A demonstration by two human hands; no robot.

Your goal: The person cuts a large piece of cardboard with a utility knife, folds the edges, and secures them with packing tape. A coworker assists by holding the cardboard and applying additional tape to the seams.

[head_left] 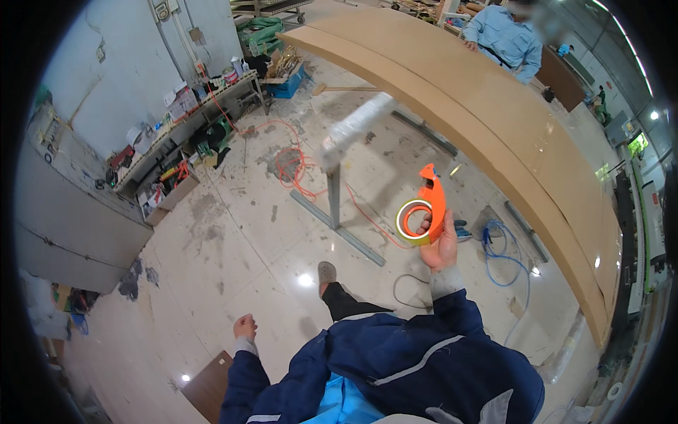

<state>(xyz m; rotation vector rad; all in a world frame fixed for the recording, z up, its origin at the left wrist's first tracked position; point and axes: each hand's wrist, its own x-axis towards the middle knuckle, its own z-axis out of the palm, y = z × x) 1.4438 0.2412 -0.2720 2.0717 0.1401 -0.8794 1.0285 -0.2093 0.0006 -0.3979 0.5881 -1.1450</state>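
My right hand (441, 246) is closed around an orange tape dispenser (438, 205), fingertips showing inside the ring of its tape roll (411, 239); the dispenser is held up over the floor on my side of the large brown panel (480, 120), apart from that panel's near edge. My left hand (245, 326) hangs farther from the panel, low beside my body, fingers curled in; I cannot tell whether the palm contains anything. Between the left hand and the panel, my shoe (326, 271) is planted on the tiled floor (212, 268). A metal stand (335, 201) rises left of the panel, its upper bar wrapped in clear film and running toward the panel's near edge. An orange hose (304, 191) lies tangled on the floor, to the panel's left and past the stand. A blue hose (486, 239) is looped just short of the panel, to the right of the dispenser. A bluish item partly hidden behind my right hand, also short of the panel, cannot be identified. Well left of the panel, a cluttered bench (203, 104) follows the wall. Across the panel, a co-worker (503, 37) in a light blue shirt is at its far edge.
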